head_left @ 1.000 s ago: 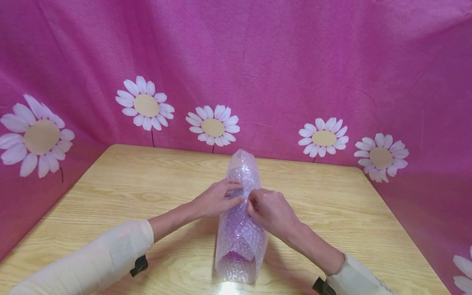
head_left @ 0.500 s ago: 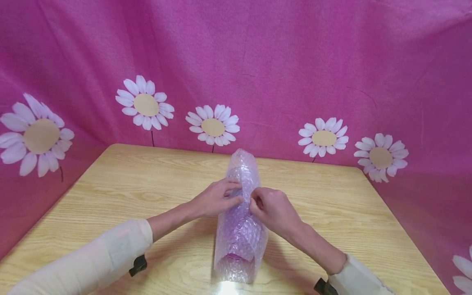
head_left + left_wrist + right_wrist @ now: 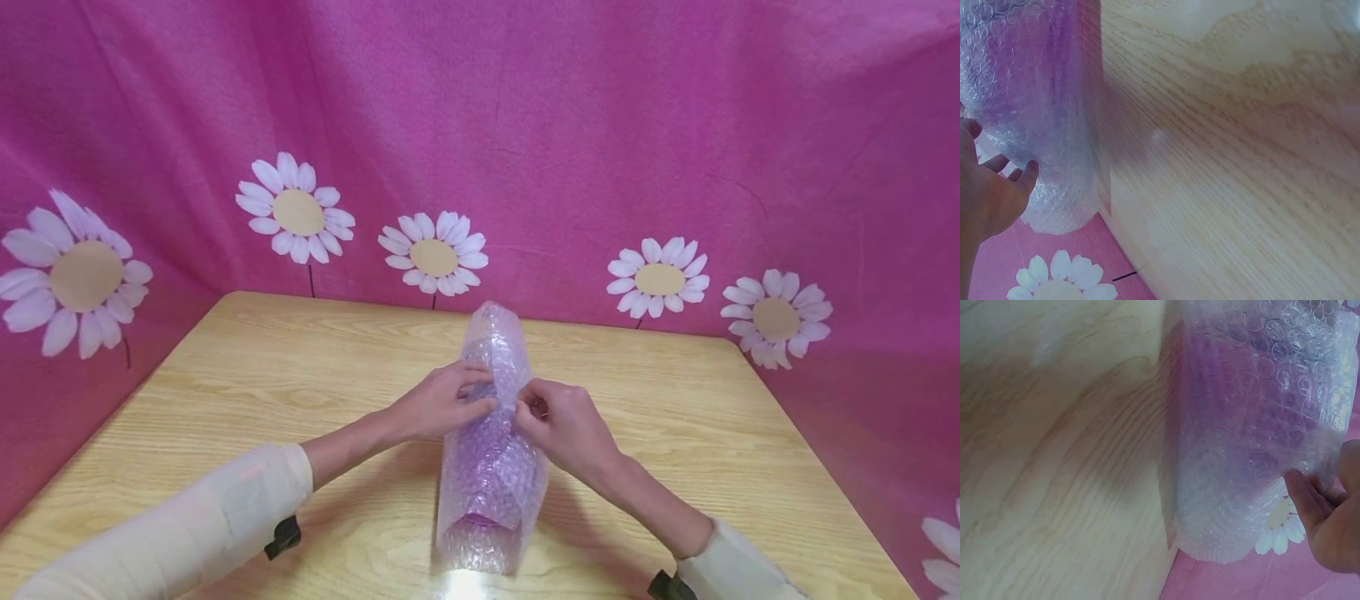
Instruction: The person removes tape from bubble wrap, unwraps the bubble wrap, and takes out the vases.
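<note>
A long bundle of clear bubble wrap (image 3: 487, 475) lies on the table, pointing away from me. Something purple inside shows through the layers, and its kind is hidden. My left hand (image 3: 438, 404) rests on the bundle's left side with loosely extended fingers; the left wrist view shows those fingers (image 3: 1030, 170) touching the wrap. From the right, my right hand (image 3: 572, 429) pinches the loose edge of the bubble wrap between thumb and bent fingers. In the right wrist view this edge stands slightly lifted at the fingertips (image 3: 1294, 478).
The bundle lies on a light wood-grain table (image 3: 315, 367). Around its back and sides hangs a magenta cloth (image 3: 525, 125) printed with white daisies. A bright light reflection shows at the table's near edge.
My right hand has moved a little to the right, drawing the pinched edge of the bubble wrap with it. The left hand has stayed where it was.
</note>
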`<state>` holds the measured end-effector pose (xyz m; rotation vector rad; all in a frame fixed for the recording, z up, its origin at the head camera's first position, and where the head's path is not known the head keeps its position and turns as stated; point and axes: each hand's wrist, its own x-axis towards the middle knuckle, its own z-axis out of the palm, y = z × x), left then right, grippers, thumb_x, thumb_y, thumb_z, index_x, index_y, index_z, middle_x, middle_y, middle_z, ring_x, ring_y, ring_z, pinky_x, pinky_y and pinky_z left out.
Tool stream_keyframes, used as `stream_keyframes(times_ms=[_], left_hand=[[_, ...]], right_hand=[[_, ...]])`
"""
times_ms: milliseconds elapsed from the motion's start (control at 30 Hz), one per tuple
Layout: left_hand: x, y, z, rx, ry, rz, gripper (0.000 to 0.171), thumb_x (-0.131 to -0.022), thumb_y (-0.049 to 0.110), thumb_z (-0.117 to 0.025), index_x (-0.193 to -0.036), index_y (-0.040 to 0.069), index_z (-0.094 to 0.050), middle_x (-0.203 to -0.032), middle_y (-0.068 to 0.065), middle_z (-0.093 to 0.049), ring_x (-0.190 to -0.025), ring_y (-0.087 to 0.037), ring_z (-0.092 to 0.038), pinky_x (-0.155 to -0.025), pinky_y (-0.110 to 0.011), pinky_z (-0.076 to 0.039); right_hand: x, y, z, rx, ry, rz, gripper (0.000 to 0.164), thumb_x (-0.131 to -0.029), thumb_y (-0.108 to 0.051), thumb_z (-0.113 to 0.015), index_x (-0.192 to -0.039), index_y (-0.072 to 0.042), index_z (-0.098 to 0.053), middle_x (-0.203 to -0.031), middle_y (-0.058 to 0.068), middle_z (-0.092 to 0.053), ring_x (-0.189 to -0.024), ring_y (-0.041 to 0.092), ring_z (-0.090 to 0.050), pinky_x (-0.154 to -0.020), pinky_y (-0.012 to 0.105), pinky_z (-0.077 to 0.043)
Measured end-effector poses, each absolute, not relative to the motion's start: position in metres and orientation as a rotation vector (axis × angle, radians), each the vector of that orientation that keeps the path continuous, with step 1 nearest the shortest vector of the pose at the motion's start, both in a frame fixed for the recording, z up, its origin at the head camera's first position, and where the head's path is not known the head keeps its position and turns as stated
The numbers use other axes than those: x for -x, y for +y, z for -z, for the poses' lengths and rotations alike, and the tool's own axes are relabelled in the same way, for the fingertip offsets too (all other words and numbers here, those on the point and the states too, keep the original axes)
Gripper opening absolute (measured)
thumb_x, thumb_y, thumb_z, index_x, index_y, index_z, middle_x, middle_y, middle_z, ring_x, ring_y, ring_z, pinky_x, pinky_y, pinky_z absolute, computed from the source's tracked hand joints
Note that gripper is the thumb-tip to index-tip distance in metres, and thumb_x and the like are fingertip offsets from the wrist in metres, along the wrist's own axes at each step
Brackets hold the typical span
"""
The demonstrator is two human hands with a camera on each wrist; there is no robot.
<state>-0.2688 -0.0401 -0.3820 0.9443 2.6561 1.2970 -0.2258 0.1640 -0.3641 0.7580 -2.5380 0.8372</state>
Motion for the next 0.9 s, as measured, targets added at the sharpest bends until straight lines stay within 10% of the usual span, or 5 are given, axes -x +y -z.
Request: stream_keyframes(times_ms=[900], left_hand=[[0.268,-0.038,0.38,-0.932,2.634,-1.303,0.048,-0.086,0.028,-0.063,-0.125,0.001,-0.054,-0.131,-0.01,-0.048,-0.11,-0.024,-0.054,-0.088,-0.03,-0.046]], right_hand=[[0.219,0.184,0.366,-0.655,-2.482,-1.008,0.009,-0.08,-0.008,-0.059,-0.077,-0.015,-0.063,-0.072,-0.01,-0.061,-0.064,-0.001,-0.06,-0.059,0.019,-0.052]])
